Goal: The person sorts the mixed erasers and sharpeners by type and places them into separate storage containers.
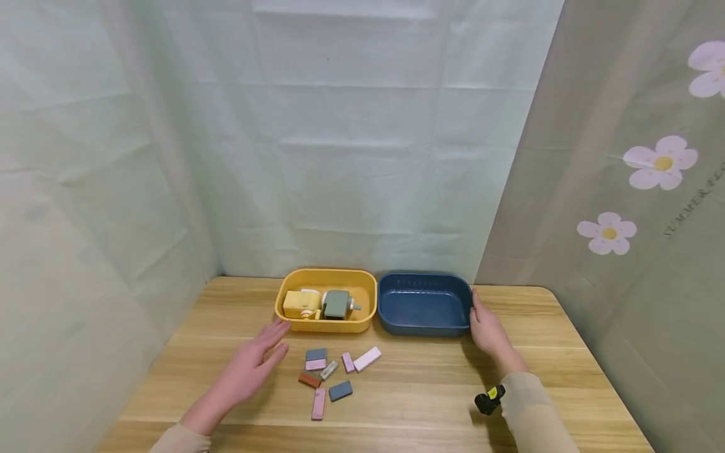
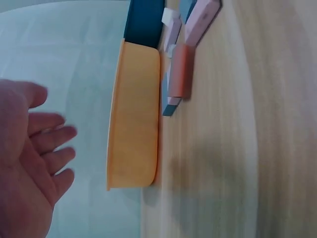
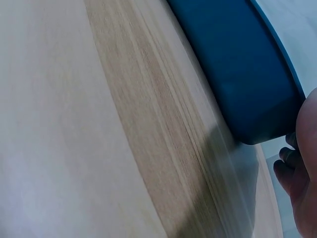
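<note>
At the near left corner of the yellow tray [image 1: 362,326], the left hand [image 1: 246,368] is held with its fingers loosely extended and nothing in its grasp; the head view sets the fingertips right by the rim, though whether they touch it cannot be told there, while the left wrist view shows the hand apart from the tray wall. The right hand [image 1: 489,328] lies along the right end of the navy blue tray [image 1: 425,330], its fingers extended flat against the outer wall, so that this tray sits immediately to the left of that hand. The two trays stand side by side at the back of the wooden desk [image 1: 430,390], the yellow one between the left hand and the navy one. Inside the yellow tray lie a yellow boxy piece [image 1: 297,304], on the side nearer the left hand, and a grey-green boxy piece [image 1: 337,303] to its right. To the right of the left hand and in front of the yellow tray is a loose scatter of small blocks: a slate-blue block [image 1: 316,354], a red-brown block [image 1: 309,379], a grey block [image 1: 329,370], a whitish block [image 1: 367,359] and several others, pink and slate-blue. Behind the desk hangs pale fabric [image 1: 351,157], with printed flowers [image 1: 663,163] on the right-hand stretch.
</note>
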### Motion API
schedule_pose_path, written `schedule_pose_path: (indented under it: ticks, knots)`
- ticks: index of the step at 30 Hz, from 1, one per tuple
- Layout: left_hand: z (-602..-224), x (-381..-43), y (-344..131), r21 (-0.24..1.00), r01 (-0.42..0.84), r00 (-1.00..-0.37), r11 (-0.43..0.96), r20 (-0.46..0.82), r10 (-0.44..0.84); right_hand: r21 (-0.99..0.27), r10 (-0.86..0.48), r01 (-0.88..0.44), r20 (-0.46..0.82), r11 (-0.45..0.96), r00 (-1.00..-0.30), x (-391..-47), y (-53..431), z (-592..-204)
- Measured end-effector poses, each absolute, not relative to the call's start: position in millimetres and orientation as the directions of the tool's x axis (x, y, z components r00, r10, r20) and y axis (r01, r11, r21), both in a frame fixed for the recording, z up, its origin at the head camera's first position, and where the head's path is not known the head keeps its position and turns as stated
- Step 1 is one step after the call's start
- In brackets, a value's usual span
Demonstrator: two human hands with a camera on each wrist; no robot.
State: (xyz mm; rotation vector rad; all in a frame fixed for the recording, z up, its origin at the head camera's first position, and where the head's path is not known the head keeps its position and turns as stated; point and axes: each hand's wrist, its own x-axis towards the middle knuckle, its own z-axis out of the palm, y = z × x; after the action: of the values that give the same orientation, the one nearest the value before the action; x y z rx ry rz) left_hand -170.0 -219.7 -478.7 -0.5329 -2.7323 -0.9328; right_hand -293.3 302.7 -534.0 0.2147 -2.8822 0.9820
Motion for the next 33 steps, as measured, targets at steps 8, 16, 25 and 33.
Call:
schedule_pose_path:
  ticks: [8, 16, 25, 33]
  knots:
    - [-485, -154, -216, 0.427, 0.503, -0.864, 0.751, 0.259, 0.432, -0.579, -0.107, -0.185, 0.167, 0.794, -0.98, -294, 301, -534]
    - [-499, -159, -215, 0.308, 0.686, -0.727, 0.659, 0.336, 0.599, -0.578, -0.108, -0.188, 0.17, 0.794, -0.979, -293, 301, -533]
    - [-511, -163, -202, 0.225, 0.781, -0.623, 0.583, 0.339, 0.704, -0.572, -0.119, -0.208, 0.188, 0.793, -0.975, -294, 304, -534]
    - [-515, -168, -197, 0.213, 0.782, -0.623, 0.586, 0.271, 0.734, -0.561, -0.127, -0.213, 0.188, 0.8, -0.974, -295, 305, -537]
